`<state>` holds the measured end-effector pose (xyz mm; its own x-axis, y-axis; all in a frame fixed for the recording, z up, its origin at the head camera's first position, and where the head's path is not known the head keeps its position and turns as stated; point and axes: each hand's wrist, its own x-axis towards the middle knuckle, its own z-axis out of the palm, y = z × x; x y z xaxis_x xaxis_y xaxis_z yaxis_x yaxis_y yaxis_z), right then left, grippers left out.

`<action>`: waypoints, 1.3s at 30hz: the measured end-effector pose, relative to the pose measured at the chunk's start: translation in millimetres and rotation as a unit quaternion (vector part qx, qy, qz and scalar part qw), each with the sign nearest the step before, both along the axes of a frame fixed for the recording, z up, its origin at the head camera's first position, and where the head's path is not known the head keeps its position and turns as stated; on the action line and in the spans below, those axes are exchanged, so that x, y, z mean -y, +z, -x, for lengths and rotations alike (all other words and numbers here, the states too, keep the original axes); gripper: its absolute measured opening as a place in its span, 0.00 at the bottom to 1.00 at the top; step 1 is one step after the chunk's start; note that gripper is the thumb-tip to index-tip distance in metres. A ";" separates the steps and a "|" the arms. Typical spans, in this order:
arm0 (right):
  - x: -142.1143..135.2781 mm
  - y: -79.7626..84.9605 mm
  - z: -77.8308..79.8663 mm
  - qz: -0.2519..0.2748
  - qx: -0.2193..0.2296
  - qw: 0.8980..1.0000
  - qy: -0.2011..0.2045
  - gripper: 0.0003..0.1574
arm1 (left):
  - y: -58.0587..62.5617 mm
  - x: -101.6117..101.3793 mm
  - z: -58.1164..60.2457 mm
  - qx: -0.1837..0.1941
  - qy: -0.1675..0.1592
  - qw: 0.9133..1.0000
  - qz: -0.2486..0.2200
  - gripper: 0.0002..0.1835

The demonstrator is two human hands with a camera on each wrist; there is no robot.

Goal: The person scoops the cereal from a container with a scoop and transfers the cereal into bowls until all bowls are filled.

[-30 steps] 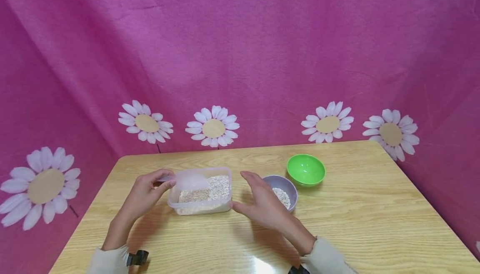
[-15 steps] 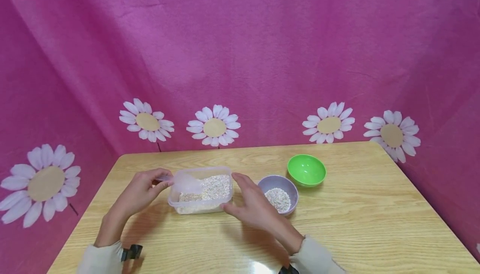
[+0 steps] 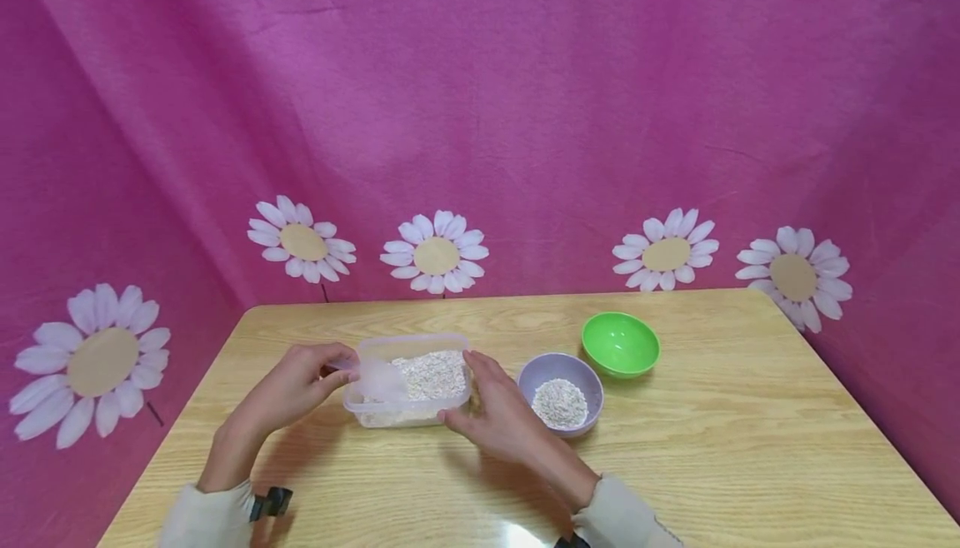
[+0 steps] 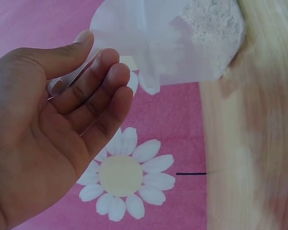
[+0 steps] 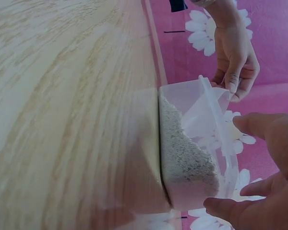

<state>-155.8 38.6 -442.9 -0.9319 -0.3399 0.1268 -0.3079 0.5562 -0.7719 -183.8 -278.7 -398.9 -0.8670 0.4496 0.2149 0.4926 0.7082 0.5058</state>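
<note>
My left hand (image 3: 296, 386) pinches the handle of a translucent plastic scoop (image 3: 382, 380), seen close in the left wrist view (image 4: 139, 33). The scoop's bowl dips into the left part of a clear rectangular plastic container (image 3: 412, 341), whose pale grain flakes (image 3: 435, 375) are heaped toward the right. At the container's right end is my right hand (image 3: 502, 415), thumb by the near wall and fingers by the far corner. In the right wrist view its digits (image 5: 221, 206) are spread and fairly straight, right at the container's corner and rim.
Just right of my right hand stands a purple bowl (image 3: 527, 371) with pale flakes (image 3: 560, 404) in it. Behind it is a green bowl (image 3: 621, 344) with nothing inside. The wooden table (image 3: 735, 431) ends at a pink daisy-patterned curtain (image 3: 525, 115).
My right hand has moved left from beside the purple bowl to the container's right end, uncovering more of that bowl. The scoop stays over the container's left part, and the flakes show farther right.
</note>
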 end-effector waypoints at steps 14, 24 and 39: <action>1.5 -10.5 5.5 0.017 -0.016 1.000 0.002 0.53 | -9.7 -17.0 0.6 0.012 -0.014 1.000 -0.012 0.07; 2.7 -14.1 4.7 0.027 -0.023 0.999 -0.001 0.51 | -21.1 -29.8 0.7 0.016 -0.019 0.999 -0.038 0.08; 5.1 -14.7 5.2 0.018 -0.026 1.000 -0.005 0.51 | -37.5 -47.0 1.5 0.042 -0.017 0.996 -0.074 0.03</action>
